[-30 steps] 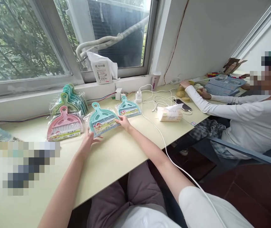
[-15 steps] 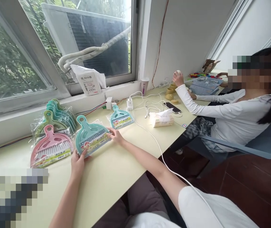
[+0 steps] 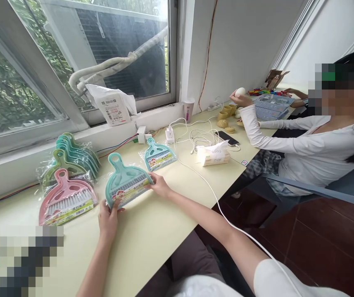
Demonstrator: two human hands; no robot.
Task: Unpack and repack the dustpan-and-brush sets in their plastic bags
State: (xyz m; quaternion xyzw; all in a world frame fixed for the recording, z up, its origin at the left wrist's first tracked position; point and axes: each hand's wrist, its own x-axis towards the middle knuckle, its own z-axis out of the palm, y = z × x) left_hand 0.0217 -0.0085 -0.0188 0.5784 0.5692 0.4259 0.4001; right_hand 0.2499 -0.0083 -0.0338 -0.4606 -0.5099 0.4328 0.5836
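Both my hands grip a teal dustpan and brush set (image 3: 126, 175) in clear wrap, its handle pointing away from me. My left hand (image 3: 108, 218) is closed on its lower left corner, and my right hand (image 3: 160, 185) on its right edge. It is tilted, with the label strip facing me. To its left lies a pink dustpan set (image 3: 68, 192), in front of a green one (image 3: 59, 159) and a stack of several teal sets (image 3: 76, 148). Beyond my right hand, a smaller-looking teal set (image 3: 158, 154) lies on the table.
A tissue pack (image 3: 213, 156), a phone (image 3: 226, 138) and tangled white cables lie to the right. A white cable runs over the table edge towards me. A paper cup (image 3: 188, 111) stands by the wall. At right, a seated person (image 3: 303, 136) holds a white egg-shaped object (image 3: 240, 91).
The held teal dustpan set and both my hands have shifted slightly right, away from the pink set. The other person's raised hand has turned, showing more of the white object.
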